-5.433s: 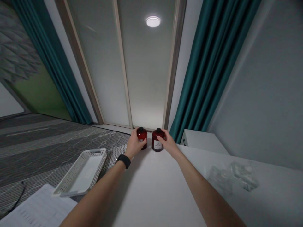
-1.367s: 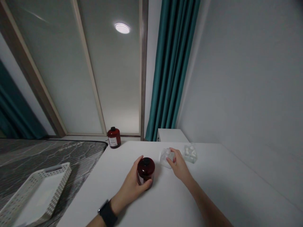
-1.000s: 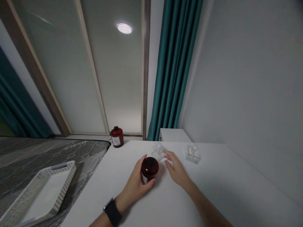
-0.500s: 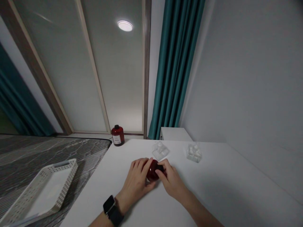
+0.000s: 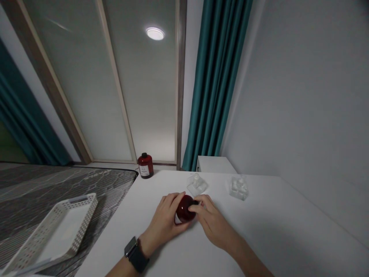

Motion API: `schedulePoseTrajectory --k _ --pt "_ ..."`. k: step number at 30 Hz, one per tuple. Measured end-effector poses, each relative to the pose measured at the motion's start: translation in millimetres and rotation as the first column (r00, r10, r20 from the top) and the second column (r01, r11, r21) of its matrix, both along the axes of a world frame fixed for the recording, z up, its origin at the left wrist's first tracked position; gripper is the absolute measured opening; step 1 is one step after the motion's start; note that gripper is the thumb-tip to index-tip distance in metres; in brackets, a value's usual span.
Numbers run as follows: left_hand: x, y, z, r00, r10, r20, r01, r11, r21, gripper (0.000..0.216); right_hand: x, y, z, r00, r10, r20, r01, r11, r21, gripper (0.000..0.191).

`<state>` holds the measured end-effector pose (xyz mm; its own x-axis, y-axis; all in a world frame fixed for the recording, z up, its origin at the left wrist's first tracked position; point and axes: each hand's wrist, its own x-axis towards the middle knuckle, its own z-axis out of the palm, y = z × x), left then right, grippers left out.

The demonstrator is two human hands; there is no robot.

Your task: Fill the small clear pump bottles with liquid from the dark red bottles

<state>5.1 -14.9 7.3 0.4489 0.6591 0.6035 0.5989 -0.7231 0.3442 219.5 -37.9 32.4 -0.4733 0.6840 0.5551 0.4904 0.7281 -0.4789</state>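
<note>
A dark red bottle (image 5: 184, 209) with a black cap (image 5: 193, 206) is tilted over the white table, cap toward the right. Around its body wraps my left hand (image 5: 165, 218), with a dark watch on the wrist. The fingers of my right hand (image 5: 211, 219) pinch the black cap, which they partly cover. Just beyond the bottle lies a clear plastic packet (image 5: 196, 184) with something whitish in it. Farther right sits another clear packet (image 5: 238, 187) holding several small pale pieces, too blurred to name.
A second red bottle (image 5: 145, 165) with a white label and black cap stands at the table's far left corner. A white perforated basket (image 5: 83, 223) rests on the dark grey surface at left. A white cabinet (image 5: 216, 163) adjoins the table's (image 5: 273, 231) far edge.
The bottle has turned a little in my hands, showing more of its body and a bit of label. My right hand's fingers have shifted on the cap. The view has moved slightly.
</note>
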Motion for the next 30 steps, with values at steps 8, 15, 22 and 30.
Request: schedulePoseTrajectory --k 8,15,22,30 --pt "3.7 -0.1 -6.3 0.999 -0.028 0.021 0.028 1.000 0.001 0.084 -3.0 2.9 -7.8 0.986 -0.144 -0.085 0.154 0.979 0.134 0.022" --pt "8.3 -0.8 -6.2 0.997 -0.037 0.065 0.036 0.999 0.008 0.082 -6.5 -6.7 3.7 0.997 -0.036 -0.073 0.047 0.988 0.146 0.032" --pt "13.7 -2.0 -8.2 0.992 -0.035 0.120 0.038 0.999 -0.023 0.084 -1.3 4.4 -1.6 0.978 -0.124 -0.168 0.152 0.974 0.165 0.026" --pt "15.5 -0.7 -10.8 0.982 -0.060 0.181 0.064 0.998 -0.017 0.084 0.1 -2.0 4.2 0.990 0.037 -0.139 -0.015 0.987 0.158 0.044"
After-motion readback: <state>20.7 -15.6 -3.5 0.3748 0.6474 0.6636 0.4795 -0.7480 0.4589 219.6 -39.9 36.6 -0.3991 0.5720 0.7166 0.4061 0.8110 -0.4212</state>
